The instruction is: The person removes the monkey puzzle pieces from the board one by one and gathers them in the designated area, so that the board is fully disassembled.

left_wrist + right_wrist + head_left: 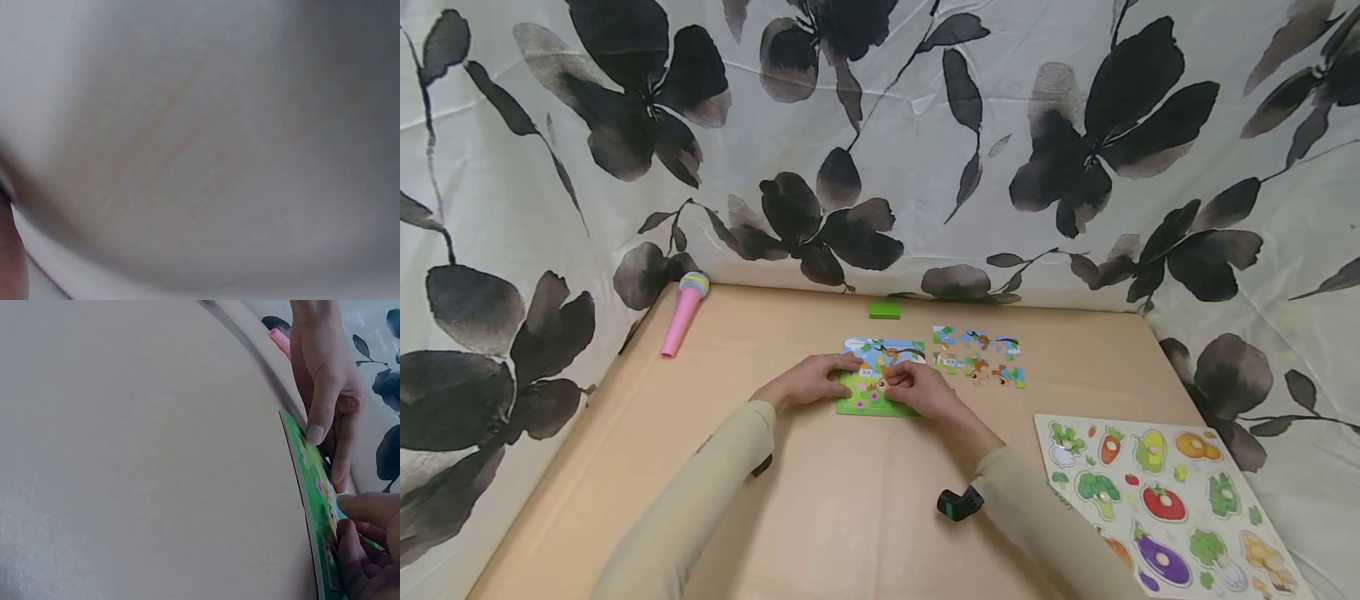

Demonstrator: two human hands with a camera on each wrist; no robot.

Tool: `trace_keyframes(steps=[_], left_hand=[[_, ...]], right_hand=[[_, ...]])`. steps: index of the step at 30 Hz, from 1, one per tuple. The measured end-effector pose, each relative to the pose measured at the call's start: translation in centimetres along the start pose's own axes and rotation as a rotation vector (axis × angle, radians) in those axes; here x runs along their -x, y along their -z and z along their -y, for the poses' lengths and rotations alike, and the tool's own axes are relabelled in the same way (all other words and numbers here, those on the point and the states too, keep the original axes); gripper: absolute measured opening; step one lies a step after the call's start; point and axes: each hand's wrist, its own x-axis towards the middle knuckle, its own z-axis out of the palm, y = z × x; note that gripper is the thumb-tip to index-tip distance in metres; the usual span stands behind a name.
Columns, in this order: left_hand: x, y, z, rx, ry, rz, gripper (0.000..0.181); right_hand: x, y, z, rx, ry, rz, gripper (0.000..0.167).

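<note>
A small jigsaw puzzle board (pixel 874 408), green below with a cartoon animal scene, lies flat at mid-table in the head view. My left hand (pixel 808 379) rests at its left side, thumb and fingers fairly straight and touching the board. Over the board's right part, my right hand (pixel 925 390) has thumb and forefinger together, pinching what appears to be a small puzzle piece, mostly hidden by the fingertips. In the right wrist view, both hands meet over the board, seen edge-on. The left wrist view shows mostly blurred pale surface.
Several loose puzzle pieces (pixel 979 370) lie in rows just right of the board. Behind it sits a green block (pixel 884 311). A pink toy microphone (pixel 681 321) lies at the back left; a vegetable picture board (pixel 1120 508) is at the right. A floral curtain (pixel 925 125) hangs behind the table.
</note>
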Motion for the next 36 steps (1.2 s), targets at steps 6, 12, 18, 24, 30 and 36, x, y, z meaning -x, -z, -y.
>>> trace_keyframes(steps=[6, 12, 18, 24, 30, 36], left_hand=[[0.16, 0.00, -0.03, 0.010, 0.002, -0.002, 0.049], [0.08, -0.20, 0.04, 0.017, 0.010, 0.004, 0.050], [0.10, -0.17, -0.04, 0.008, 0.011, 0.000, 0.049], [0.22, -0.13, 0.02, 0.006, -0.005, -0.002, 0.051], [0.31, -0.09, 0.07, 0.002, -0.006, -0.007, 0.051], [0.32, -0.06, -0.05, 0.004, -0.015, -0.003, 0.053]], right_hand=[[0.21, 0.01, 0.36, 0.095, 0.134, 0.092, 0.040], [0.20, 0.06, 0.56, 0.181, 0.215, 0.133, 0.038], [-0.07, 0.28, 0.60, 0.211, 0.291, 0.173, 0.033], [-0.11, 0.21, 0.60, 0.206, 0.290, 0.175, 0.029], [0.11, -0.17, 0.47, 0.191, 0.203, 0.127, 0.033], [0.26, -0.47, 0.23, 0.177, 0.187, 0.083, 0.025]])
